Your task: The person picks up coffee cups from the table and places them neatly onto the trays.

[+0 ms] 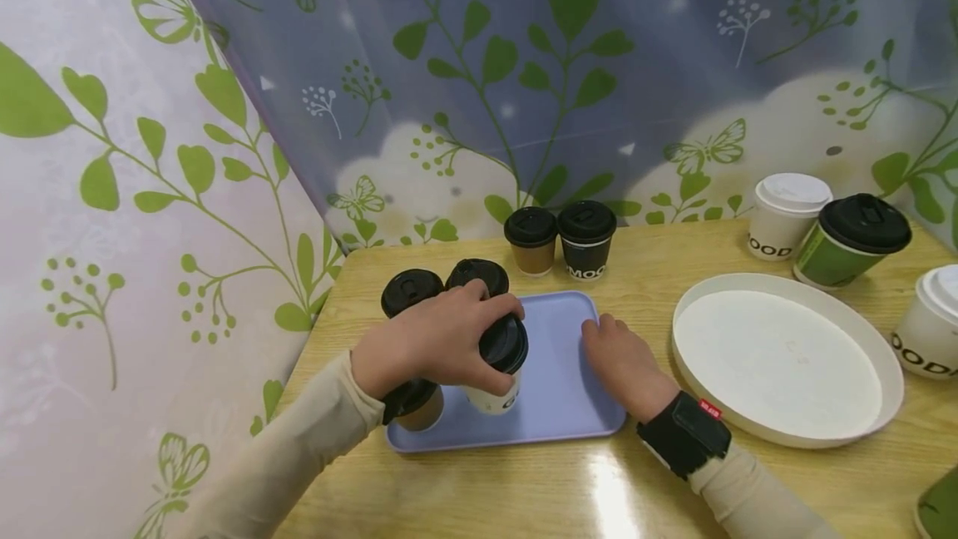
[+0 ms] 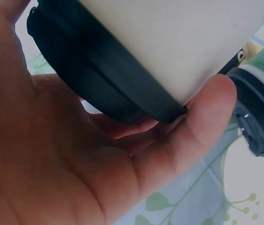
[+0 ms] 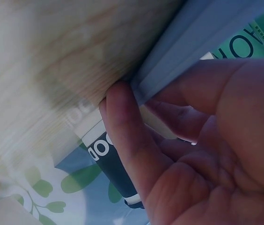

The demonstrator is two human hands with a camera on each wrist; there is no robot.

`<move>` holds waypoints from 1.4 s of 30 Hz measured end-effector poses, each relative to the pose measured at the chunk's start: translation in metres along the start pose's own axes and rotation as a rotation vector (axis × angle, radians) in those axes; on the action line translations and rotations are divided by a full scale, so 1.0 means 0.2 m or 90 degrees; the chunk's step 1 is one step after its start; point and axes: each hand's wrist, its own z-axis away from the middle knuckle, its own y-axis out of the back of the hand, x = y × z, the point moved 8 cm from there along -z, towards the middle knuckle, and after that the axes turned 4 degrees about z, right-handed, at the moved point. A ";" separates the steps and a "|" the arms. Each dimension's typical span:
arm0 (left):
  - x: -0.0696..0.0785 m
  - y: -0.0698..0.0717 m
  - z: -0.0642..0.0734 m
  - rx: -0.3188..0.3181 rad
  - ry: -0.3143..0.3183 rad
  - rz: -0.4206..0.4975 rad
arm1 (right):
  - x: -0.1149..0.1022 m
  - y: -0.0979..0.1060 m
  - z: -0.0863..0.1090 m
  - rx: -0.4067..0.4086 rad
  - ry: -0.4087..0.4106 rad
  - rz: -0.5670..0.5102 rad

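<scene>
My left hand (image 1: 456, 335) grips a white paper cup (image 1: 496, 393) by its black lid, over the left half of a lavender tray (image 1: 565, 402). The left wrist view shows the thumb and fingers around the lid (image 2: 99, 65), the cup's pale wall above it in that view. Black-lidded cups stand close about this hand: a brown one (image 1: 422, 412) at the tray's near left corner, and two behind, whose lids (image 1: 410, 289) show while my hand and forearm hide most of their bodies. My right hand (image 1: 624, 364) holds the tray's right rim (image 3: 169, 61) with its fingertips.
A small brown cup (image 1: 533, 252) and a black cup (image 1: 587, 248) stand behind the tray. To the right lies a round white tray (image 1: 786, 431), with a white cup (image 1: 778, 227), a green cup (image 1: 834, 252) and another white cup (image 1: 928, 339) around it. A patterned cloth (image 1: 479, 123) hangs behind the table.
</scene>
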 end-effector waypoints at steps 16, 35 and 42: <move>-0.06 -0.11 -0.01 -0.012 0.000 0.014 | 0.00 0.01 0.00 -0.013 -0.002 -0.006; -0.10 -0.18 -0.02 -0.020 0.020 0.025 | 0.01 -0.01 -0.01 -0.046 -0.009 -0.016; -0.13 -0.19 -0.02 -0.025 0.038 0.029 | 0.01 -0.01 -0.01 -0.053 -0.009 -0.010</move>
